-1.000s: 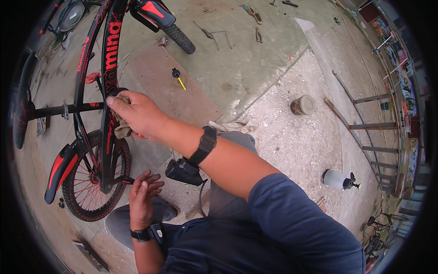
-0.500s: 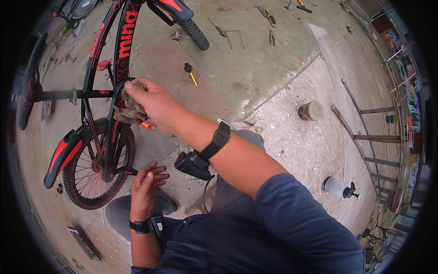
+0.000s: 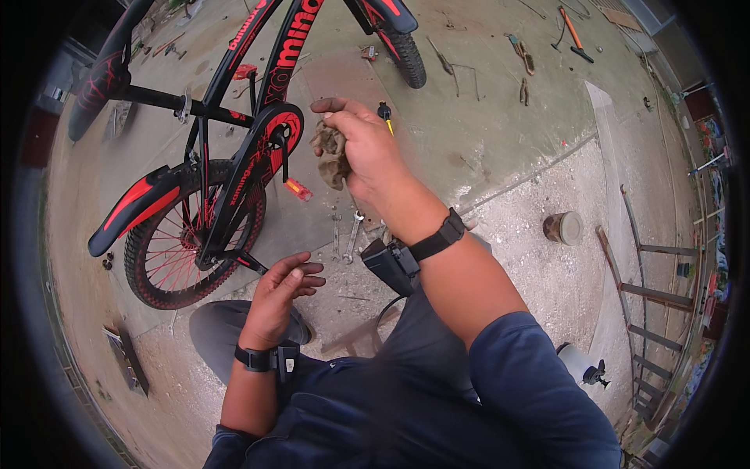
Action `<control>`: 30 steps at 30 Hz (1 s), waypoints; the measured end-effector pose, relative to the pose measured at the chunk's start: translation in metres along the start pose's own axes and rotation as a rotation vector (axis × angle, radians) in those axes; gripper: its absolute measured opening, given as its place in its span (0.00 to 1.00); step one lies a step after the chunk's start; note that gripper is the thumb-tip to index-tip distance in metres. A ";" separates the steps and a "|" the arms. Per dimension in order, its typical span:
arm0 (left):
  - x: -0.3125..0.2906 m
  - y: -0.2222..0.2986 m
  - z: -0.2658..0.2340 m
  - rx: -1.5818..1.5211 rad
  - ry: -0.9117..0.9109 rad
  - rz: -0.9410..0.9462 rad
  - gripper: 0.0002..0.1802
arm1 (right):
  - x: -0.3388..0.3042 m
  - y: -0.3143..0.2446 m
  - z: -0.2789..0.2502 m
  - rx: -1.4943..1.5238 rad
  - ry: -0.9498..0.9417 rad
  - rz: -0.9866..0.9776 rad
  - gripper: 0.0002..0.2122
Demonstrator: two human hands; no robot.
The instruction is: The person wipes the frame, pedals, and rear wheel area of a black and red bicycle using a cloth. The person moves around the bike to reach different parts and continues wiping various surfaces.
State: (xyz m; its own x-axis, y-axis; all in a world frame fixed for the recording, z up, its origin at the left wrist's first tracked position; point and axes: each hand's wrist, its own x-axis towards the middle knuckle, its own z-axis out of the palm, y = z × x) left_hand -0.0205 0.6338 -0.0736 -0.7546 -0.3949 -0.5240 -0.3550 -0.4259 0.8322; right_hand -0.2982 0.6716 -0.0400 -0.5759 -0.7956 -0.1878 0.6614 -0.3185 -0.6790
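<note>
In my right hand (image 3: 369,148) is a crumpled, dirty brown rag (image 3: 332,155), pinched between thumb and fingers. It hangs just right of the crank and the red-and-black chain guard (image 3: 283,129) of a black-and-red bicycle (image 3: 234,176), apart from the frame. My left hand (image 3: 283,291) is empty, its fingers loosely apart, low beside the rear wheel (image 3: 195,242) and close to the kickstand (image 3: 251,263). A red pedal (image 3: 298,188) sticks out below the rag. Two wrenches (image 3: 353,233) lie on the ground between my hands.
Beyond the rag lies a yellow-and-black screwdriver-like tool (image 3: 386,116). Pliers (image 3: 524,91) and a hammer with an orange handle (image 3: 574,35) lie farther off. To the right are a round can (image 3: 564,228), a spray bottle (image 3: 583,365) and a metal ladder (image 3: 655,295).
My right hand and the rag have come off the bicycle's chain guard, uncovering it. The view has shifted, and the wrenches now show. My left hand stays open near the kickstand.
</note>
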 end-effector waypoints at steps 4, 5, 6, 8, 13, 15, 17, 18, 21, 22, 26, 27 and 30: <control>-0.001 -0.002 -0.002 -0.007 0.000 0.002 0.29 | -0.005 -0.007 0.005 -0.079 0.043 -0.006 0.11; -0.001 -0.002 -0.002 -0.006 -0.001 0.003 0.29 | -0.005 -0.007 0.007 -0.103 0.038 -0.027 0.11; -0.001 -0.003 -0.003 -0.003 -0.001 0.008 0.29 | -0.006 -0.008 0.009 -0.123 0.025 -0.023 0.11; 0.000 -0.004 -0.004 -0.016 -0.007 0.006 0.28 | -0.007 -0.007 0.011 -0.160 -0.003 -0.022 0.11; 0.000 -0.007 -0.006 -0.020 -0.005 0.007 0.28 | -0.008 -0.003 0.019 -0.218 -0.074 -0.040 0.11; 0.000 -0.008 -0.007 -0.018 -0.006 0.014 0.29 | -0.009 -0.001 0.022 -0.219 -0.089 -0.044 0.10; 0.000 -0.009 -0.007 -0.019 -0.007 0.010 0.29 | -0.010 0.000 0.025 -0.219 -0.104 -0.060 0.10; 0.000 -0.009 -0.007 -0.018 -0.003 0.015 0.29 | -0.010 0.001 0.026 -0.221 -0.111 -0.066 0.10; -0.001 -0.010 -0.007 -0.059 0.009 0.007 0.27 | -0.010 0.003 0.027 -0.223 -0.109 -0.074 0.10; -0.001 -0.010 -0.007 -0.062 0.013 -0.003 0.27 | -0.010 0.003 0.026 -0.218 -0.096 -0.072 0.10; -0.003 -0.013 -0.008 -0.060 0.015 -0.003 0.27 | -0.007 0.005 0.019 -0.188 -0.052 -0.042 0.10; -0.003 -0.013 -0.009 -0.059 0.021 0.007 0.27 | -0.005 0.005 0.017 -0.163 -0.001 -0.048 0.10; -0.002 -0.011 -0.014 -0.003 0.020 0.001 0.27 | 0.000 0.006 0.010 -0.091 0.150 -0.040 0.12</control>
State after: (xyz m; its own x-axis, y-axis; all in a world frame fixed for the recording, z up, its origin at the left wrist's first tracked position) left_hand -0.0074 0.6284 -0.0845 -0.7436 -0.4114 -0.5271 -0.3527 -0.4284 0.8319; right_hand -0.2898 0.6649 -0.0369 -0.6710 -0.6949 -0.2586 0.5939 -0.2949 -0.7485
